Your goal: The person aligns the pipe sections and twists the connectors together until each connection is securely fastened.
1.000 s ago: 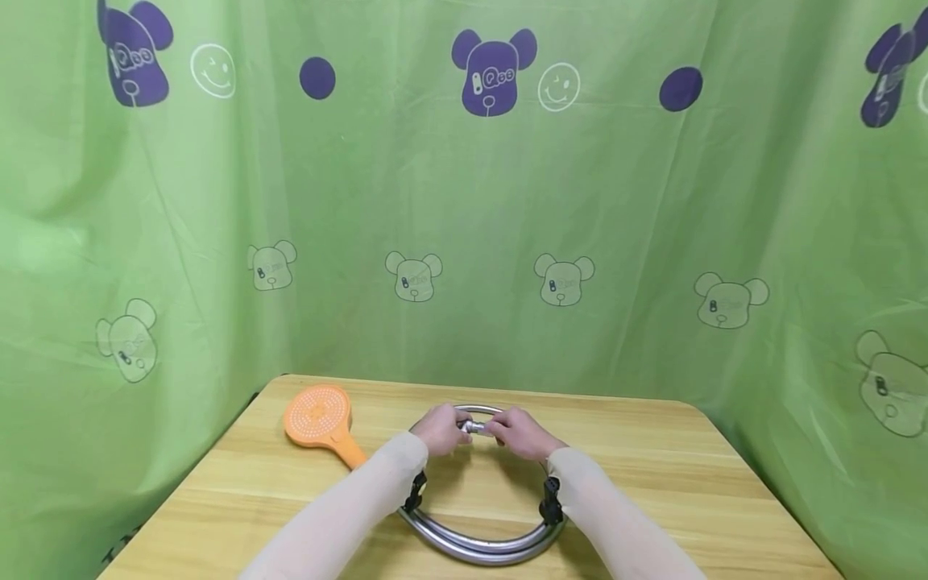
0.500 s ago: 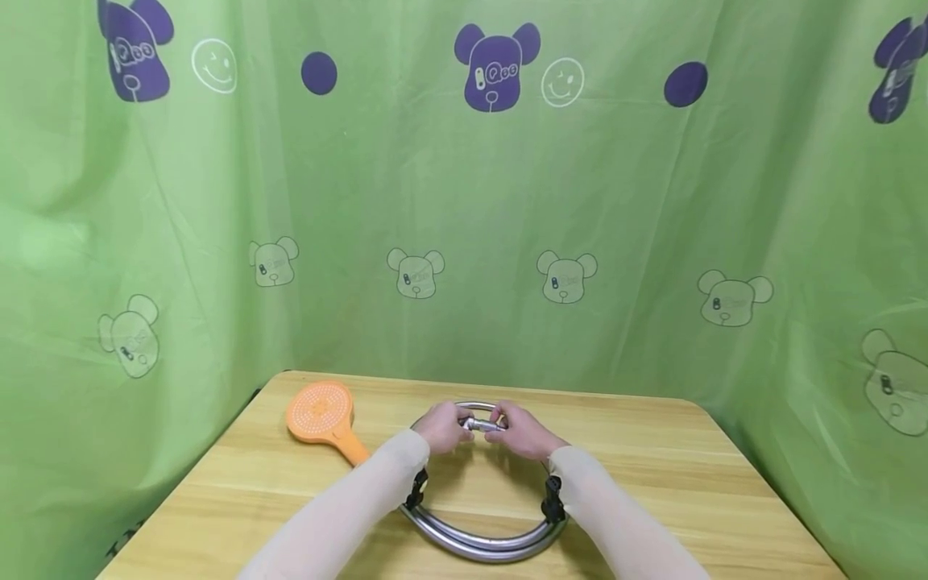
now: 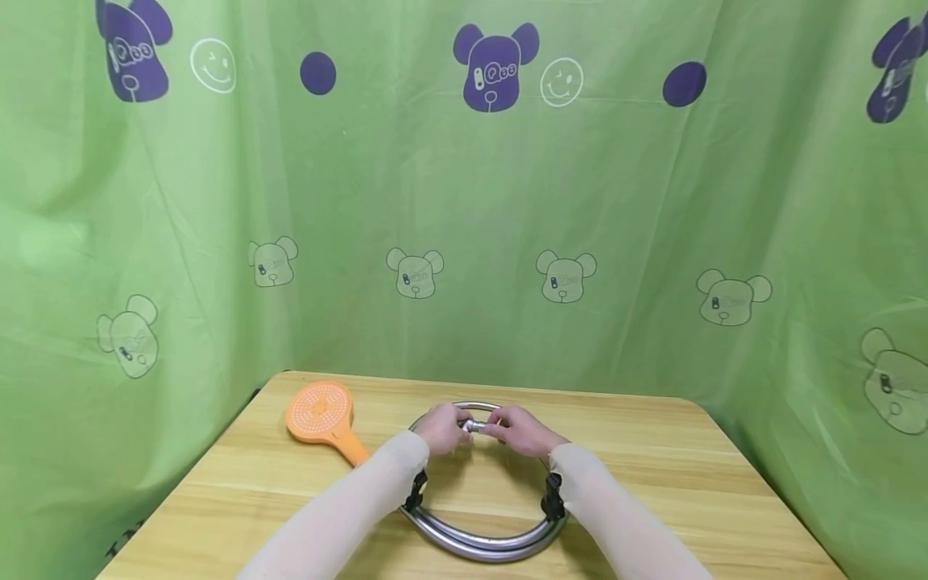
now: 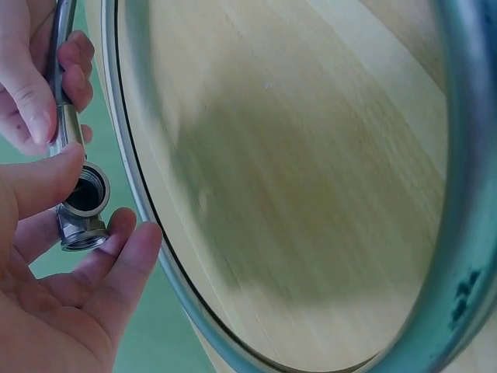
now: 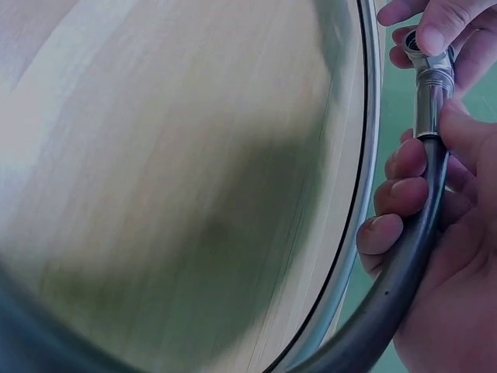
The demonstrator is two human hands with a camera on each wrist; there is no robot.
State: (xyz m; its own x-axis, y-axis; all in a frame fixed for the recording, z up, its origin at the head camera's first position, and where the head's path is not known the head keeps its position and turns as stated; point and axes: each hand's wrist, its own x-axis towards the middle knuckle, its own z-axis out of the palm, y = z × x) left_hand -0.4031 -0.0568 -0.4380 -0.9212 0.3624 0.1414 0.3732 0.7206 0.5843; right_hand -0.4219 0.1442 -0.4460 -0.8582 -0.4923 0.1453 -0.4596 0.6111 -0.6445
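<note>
My left hand (image 3: 441,429) pinches a small chrome pipe fitting (image 4: 95,186) between thumb and fingers. A round threaded opening of the fitting shows in the left wrist view. Joined to its other side is the metal end sleeve (image 5: 429,109) of a silver shower hose (image 3: 486,552). My right hand (image 3: 532,435) holds the hose just behind this joint, thumb at the sleeve and fingers curled round the hose below it. The rest of the hose lies coiled in a ring, passing beneath both forearms. To the left, an orange shower head (image 3: 319,412) lies face up, its handle end hidden by my left sleeve.
The wooden table (image 3: 652,467) carries the coil near its middle. A green curtain (image 3: 478,185) with bear prints hangs behind the table and along both sides. Black wrist-camera mounts (image 3: 553,497) sit under the wrists, close above the coil.
My right fingers and thumb spread back from the joint, then closed in on it again. The left hand keeps its hold on the fitting. Hose coil and shower head stay in place.
</note>
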